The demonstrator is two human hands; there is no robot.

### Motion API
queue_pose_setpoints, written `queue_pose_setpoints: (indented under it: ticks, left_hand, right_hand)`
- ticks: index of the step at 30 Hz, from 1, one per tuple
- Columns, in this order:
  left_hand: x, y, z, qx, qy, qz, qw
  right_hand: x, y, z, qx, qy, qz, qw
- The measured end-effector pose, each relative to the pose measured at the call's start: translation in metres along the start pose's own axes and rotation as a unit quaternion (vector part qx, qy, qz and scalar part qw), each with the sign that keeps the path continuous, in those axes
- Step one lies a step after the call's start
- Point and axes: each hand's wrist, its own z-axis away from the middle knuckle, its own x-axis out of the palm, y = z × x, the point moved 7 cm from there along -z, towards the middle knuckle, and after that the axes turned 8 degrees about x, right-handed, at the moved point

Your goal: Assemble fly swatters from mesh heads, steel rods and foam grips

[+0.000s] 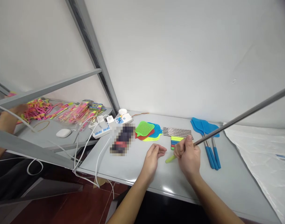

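Note:
My right hand [188, 155] is wrapped round a telescopic fly swatter handle. Its long metal rod [245, 114] runs up and out of the frame at the right, so that end is hidden. Below my fist pokes the yellow-green grip [170, 159]. My left hand [154, 157] hovers beside it over the table, fingers loosely curved and apart from the thumb, holding nothing. Behind my hands lie several coloured grips [175, 141], a row of metal rods [176, 132] and a fanned pile of swatter heads, a green one [144, 129] on top.
Blue swatters with handles [211, 152] lie to the right, by a white plastic bag [256, 143]. A blurred-out object [122, 140] and a power strip [101, 132] with white cables are on the left. Beyond a metal frame [95, 53], another person's arm [7, 124] is near pink-and-yellow items [43, 109].

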Motion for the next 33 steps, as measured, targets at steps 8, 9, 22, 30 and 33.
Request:
queue_pose_setpoints:
  ticks: [8,9,22,30,33]
  left_hand:
    - [0.010,-0.006,0.007,-0.028,-0.053,-0.005,0.998]
    - [0.012,-0.006,0.008,-0.031,-0.071,-0.014,0.997]
    - [0.023,-0.010,-0.004,-0.119,-0.030,0.191,0.974]
    - [0.026,-0.009,0.000,-0.167,0.002,0.333,0.928]
    - [0.026,-0.004,0.001,-0.161,-0.001,0.323,0.933]
  right_hand:
    - [0.004,0.011,-0.001,0.007,-0.014,0.017,1.000]
    - [0.005,0.012,-0.001,0.010,-0.017,0.011,1.000]
    - [0.013,-0.007,0.001,0.021,-0.019,-0.124,0.992]
    - [0.025,0.002,0.009,0.025,-0.022,-0.145,0.989]
    - [0.024,0.003,0.007,0.031,-0.027,-0.154,0.987]
